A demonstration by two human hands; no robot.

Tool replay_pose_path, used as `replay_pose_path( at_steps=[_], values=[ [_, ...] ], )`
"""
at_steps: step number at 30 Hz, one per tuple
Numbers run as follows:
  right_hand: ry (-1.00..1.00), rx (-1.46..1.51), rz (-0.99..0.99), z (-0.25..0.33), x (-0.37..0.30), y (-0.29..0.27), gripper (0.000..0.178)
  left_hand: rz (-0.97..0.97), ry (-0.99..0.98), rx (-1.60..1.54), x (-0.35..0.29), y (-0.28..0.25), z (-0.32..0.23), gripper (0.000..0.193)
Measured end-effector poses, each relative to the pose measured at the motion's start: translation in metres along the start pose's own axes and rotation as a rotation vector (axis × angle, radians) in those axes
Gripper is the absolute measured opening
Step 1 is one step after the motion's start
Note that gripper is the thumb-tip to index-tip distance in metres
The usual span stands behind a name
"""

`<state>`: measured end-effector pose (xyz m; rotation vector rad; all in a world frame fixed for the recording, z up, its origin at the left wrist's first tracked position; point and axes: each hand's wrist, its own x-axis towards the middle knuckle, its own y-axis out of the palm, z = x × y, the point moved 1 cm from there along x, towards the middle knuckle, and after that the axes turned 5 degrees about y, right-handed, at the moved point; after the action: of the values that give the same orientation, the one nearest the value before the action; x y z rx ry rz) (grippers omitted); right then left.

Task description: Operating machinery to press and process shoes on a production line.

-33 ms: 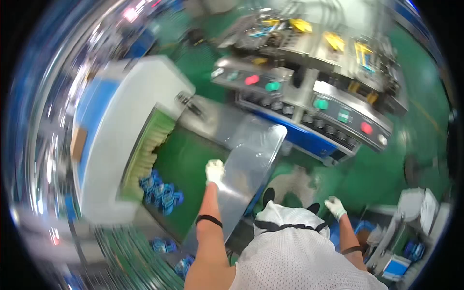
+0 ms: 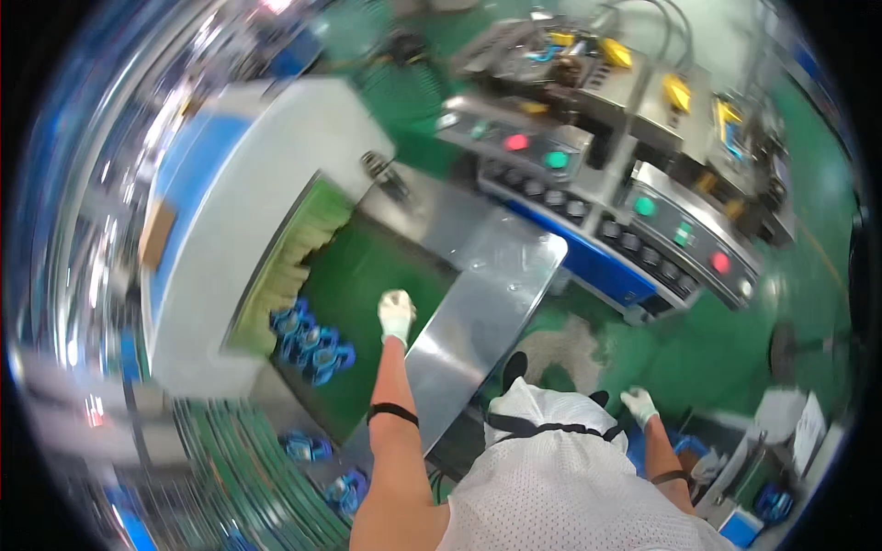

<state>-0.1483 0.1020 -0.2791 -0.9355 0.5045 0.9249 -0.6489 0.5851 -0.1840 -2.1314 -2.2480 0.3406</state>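
The left hand [image 2: 396, 312], in a white glove, is over a flat green belt-like surface [image 2: 367, 266], just left of a long, shiny, rectangular metal table [image 2: 478, 321]; its fingers look curled in, but I cannot tell whether they press together, and nothing shows in its grasp. The right hand [image 2: 638, 402], also white-gloved, hangs to the right of the metal table, well apart from it; its fingers look bent, too small to tell whether spread or pressed together. A cluster of bright blue, looped pieces [image 2: 312, 344] sits on the green surface, left of the metal table and apart from it. Two more blue pieces [image 2: 305, 447] lie left of the metal table's near end. Further left of the metal table stands a large white machine housing [image 2: 276, 151], a pale green fringed curtain [image 2: 299, 248] hanging beside the cluster. Beyond the metal table's far right corner is a steel-and-blue machine [image 2: 588, 262] with round red and green buttons [image 2: 516, 142]
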Motion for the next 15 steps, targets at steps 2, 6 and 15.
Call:
replay_pose_path(
  at_steps=[2, 6, 15],
  values=[
    [0.258, -0.185, 0.305, -0.052, 0.039, -0.001, 0.053, -0.326, 0.082, -0.082, 0.010, -0.070, -0.013, 0.017],
    [0.285, -0.167, 0.225, -0.004, 0.004, 0.018, 0.053, -0.657, 0.082, 0.463, -0.039, -0.254, 0.055, 0.064],
    [0.024, -0.464, -0.009, 0.244, -0.082, 0.062, 0.069, -0.351, -0.093, 1.124, -0.008, -0.308, 0.080, 0.034]
  ],
)
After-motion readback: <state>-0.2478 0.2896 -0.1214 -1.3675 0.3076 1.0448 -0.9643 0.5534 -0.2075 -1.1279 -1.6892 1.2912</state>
